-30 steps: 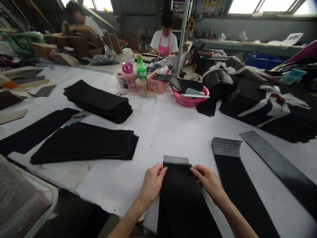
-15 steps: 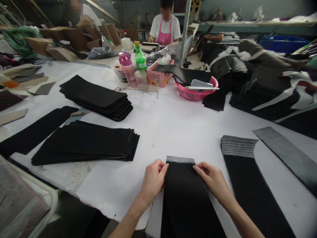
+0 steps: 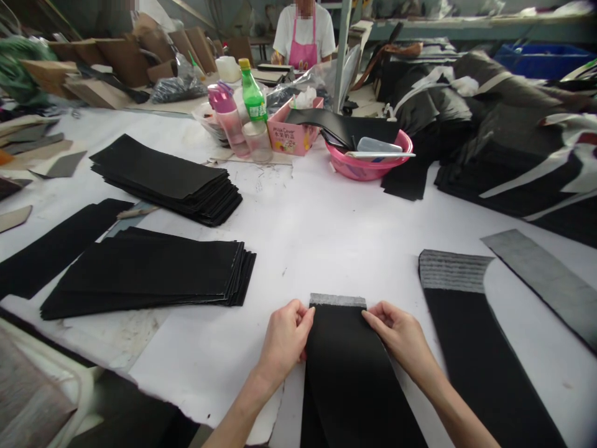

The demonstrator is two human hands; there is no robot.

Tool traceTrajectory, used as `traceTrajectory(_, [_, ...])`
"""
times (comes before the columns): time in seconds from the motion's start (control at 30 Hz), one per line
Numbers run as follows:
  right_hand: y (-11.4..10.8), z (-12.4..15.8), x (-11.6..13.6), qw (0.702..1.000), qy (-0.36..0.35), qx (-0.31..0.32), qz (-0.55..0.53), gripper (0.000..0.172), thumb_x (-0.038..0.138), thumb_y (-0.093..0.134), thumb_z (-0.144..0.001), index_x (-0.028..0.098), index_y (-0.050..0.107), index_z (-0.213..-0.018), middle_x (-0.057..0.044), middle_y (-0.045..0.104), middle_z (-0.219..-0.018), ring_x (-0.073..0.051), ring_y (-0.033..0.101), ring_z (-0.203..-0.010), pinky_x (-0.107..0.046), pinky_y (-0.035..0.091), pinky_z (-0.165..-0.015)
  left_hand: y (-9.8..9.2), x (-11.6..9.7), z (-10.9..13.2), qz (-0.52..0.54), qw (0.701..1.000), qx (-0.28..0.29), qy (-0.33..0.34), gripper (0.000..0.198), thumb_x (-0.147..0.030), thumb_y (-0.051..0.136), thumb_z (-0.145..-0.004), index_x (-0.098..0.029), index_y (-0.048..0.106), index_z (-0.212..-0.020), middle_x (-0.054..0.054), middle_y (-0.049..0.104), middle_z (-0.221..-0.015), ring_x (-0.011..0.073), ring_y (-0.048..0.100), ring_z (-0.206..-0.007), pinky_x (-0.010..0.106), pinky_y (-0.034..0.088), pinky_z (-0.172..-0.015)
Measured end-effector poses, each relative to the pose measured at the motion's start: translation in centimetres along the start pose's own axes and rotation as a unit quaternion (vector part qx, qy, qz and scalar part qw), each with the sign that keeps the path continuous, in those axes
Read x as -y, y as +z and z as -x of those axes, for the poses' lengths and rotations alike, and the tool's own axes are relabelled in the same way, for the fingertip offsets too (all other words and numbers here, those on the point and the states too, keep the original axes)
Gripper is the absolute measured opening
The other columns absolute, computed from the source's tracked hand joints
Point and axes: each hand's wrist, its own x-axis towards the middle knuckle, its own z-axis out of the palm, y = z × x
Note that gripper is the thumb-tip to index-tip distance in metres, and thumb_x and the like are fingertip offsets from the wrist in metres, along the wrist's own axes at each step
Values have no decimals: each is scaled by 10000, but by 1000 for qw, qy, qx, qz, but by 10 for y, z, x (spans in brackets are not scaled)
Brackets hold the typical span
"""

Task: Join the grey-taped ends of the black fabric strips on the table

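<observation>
A long black sheet (image 3: pixel 352 367), leather-like, lies in front of me with a narrow grey strip showing along its far end. My left hand (image 3: pixel 288 336) pinches its left edge near that end, thumb on top. On the opposite edge, my right hand (image 3: pixel 396 330) pinches the same sheet between thumb and fingers. Another black piece shows beneath it at the lower left. To the right lies a fanned stack of black strips (image 3: pixel 485 348), its far ends stepped to show several grey bands.
Two stacks of black sheets, a nearer stack (image 3: pixel 153 267) and a farther stack (image 3: pixel 163 174), lie left. A pink basin (image 3: pixel 364 167), a pink box (image 3: pixel 291 137) and a green bottle (image 3: pixel 253 96) stand farther back. A grey strip (image 3: pixel 536 274) lies right. A person in a pink apron (image 3: pixel 303 46) is opposite.
The camera view has shifted slightly, so the background sits a little higher and the left-hand stacks farther left. Both hands keep their pinch on the black sheet, which has hardly moved.
</observation>
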Motion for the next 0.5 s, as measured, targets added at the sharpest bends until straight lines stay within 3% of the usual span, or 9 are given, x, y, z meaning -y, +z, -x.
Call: traceTrajectory(0.5, [-1,5,5,994,15,26,-104,352,517,612,-847,184,561,-745,32,475,-578,-118,443,-498,-219,324,-452,-1,1,2,-1,999,5,32,359,-507,436,-892,-200,496,-717,-49,489,-499,88,460,-393,180,288,-393])
